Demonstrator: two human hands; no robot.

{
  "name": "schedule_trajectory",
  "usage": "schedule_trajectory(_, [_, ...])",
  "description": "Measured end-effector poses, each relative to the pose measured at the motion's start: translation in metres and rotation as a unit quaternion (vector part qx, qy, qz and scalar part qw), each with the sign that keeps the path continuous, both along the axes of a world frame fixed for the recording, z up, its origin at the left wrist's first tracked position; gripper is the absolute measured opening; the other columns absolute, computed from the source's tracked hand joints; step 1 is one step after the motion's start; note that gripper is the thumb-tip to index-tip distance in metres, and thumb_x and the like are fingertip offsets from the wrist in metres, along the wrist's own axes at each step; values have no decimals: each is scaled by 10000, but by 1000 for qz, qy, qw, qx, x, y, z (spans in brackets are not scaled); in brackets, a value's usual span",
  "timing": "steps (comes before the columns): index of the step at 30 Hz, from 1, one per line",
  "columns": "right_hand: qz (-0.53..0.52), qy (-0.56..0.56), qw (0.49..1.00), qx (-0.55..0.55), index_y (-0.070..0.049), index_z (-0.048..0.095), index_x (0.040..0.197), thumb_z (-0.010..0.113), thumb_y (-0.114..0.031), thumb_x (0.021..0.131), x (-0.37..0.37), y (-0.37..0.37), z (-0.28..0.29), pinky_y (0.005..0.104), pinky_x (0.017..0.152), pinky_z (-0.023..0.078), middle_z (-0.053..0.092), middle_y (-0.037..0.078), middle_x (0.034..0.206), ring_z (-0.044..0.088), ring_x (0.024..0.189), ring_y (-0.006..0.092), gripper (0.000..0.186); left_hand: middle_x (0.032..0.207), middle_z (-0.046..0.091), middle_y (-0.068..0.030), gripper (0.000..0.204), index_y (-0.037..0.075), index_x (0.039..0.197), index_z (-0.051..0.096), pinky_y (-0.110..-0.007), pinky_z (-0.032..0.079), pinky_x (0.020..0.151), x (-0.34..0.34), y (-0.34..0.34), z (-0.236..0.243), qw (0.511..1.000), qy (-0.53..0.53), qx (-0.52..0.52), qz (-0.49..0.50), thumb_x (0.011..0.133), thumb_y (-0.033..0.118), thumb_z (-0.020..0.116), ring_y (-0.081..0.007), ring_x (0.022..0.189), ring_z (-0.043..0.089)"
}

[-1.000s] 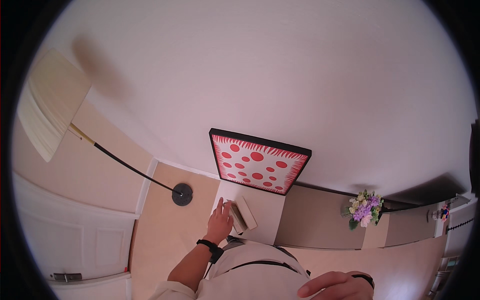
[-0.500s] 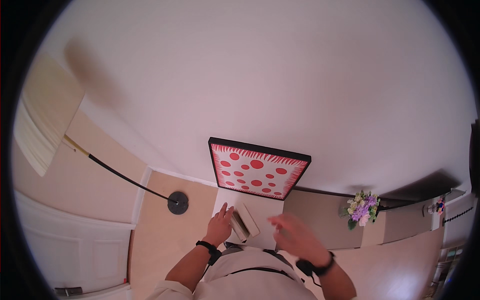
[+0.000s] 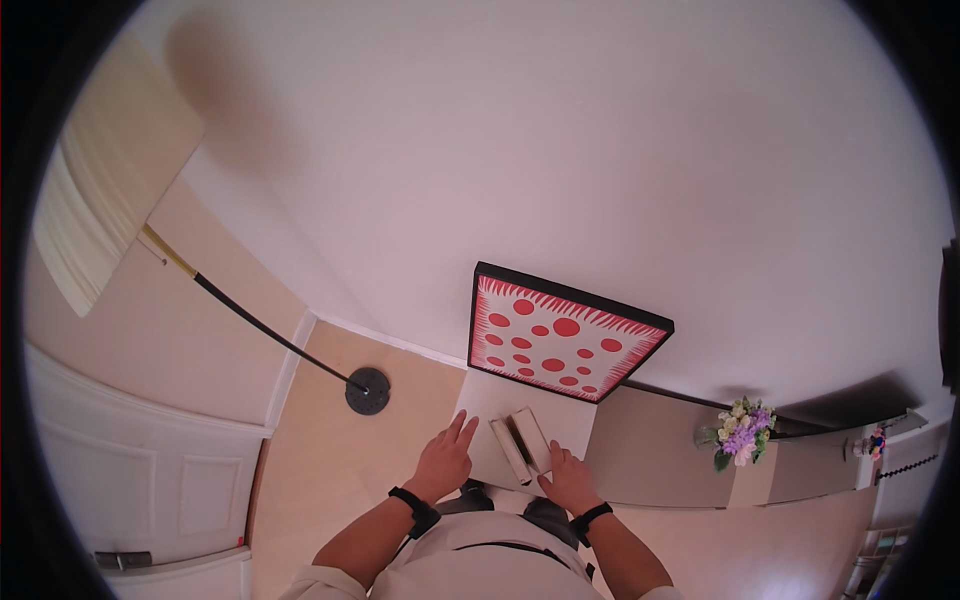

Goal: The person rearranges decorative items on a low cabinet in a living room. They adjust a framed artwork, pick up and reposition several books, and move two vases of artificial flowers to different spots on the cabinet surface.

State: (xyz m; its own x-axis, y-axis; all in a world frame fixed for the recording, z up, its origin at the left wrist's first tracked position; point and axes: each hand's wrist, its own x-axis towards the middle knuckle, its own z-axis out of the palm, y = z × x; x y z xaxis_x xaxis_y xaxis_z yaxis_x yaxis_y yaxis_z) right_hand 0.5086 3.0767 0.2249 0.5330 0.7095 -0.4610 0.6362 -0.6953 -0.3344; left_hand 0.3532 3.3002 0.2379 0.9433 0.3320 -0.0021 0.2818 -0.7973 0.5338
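A cream, book-like object (image 3: pixel 508 448) with two narrow parts and a dark gap between them lies on the white tabletop (image 3: pixel 478 392). My left hand (image 3: pixel 440 465) is beside it on the left, fingers stretched out and apart, holding nothing. At its right edge, my right hand (image 3: pixel 567 482) has thumb and fingers on the object, gripping it. Just behind, a black-framed picture of red dots (image 3: pixel 553 363) stands tilted near the white wall.
At left are a floor lamp with pale shade (image 3: pixel 110 170) and round dark base (image 3: pixel 368 398), and a white door (image 3: pixel 165 480). A long grey cabinet top (image 3: pixel 650 455) runs rightward, bearing a flower arrangement (image 3: pixel 742 435) and, farther right, a small colourful item (image 3: pixel 872 445).
My right hand has come up from the lower right onto the cream object. My left hand stays open at its left side. The view has shifted, so the picture sits farther right.
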Motion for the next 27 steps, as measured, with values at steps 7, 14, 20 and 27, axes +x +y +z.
schedule_trajectory(7, [-5, -70, 995, 77, -8, 307, 1404, 731, -289, 743, -14, -3, 0, 462, 921, 455, 509, 214, 1258, 557, 1085, 376, 834, 1452, 367, -214, 645, 99, 1380, 434, -462, 425, 1004, 11, -2, 1, 996, -24, 63, -52, 751, 4, 546, -377, 1219, 488])
schedule_trajectory(14, [-58, -124, 982, 133, -1, 330, 1397, 730, -258, 744, -27, -17, 13, 462, 1008, 389, 434, 249, 1351, 478, 1192, 394, 808, 1424, 402, -165, 549, 108, 1318, 491, -461, 375, 1048, 34, -4, -14, 981, -57, 137, -124, 778, 29, 549, -359, 1282, 425])
schedule_trajectory(20, [-112, -165, 967, 161, 8, 355, 1380, 706, -217, 761, -51, -54, 23, 477, 1008, 384, 446, 254, 1333, 472, 1188, 402, 747, 1070, 540, -79, 324, 101, 1121, 575, -396, 451, 880, 26, 8, -31, 979, -22, 157, -131, 797, 113, 556, -269, 1031, 543])
schedule_trajectory(27, [-98, -135, 963, 211, 11, 395, 1356, 688, -208, 780, -63, -70, 45, 474, 996, 395, 478, 241, 1297, 483, 1167, 401, 682, 913, 599, -68, 338, 102, 975, 612, -418, 481, 800, -26, 27, -8, 991, 78, 63, -90, 718, 264, 760, -284, 945, 590])
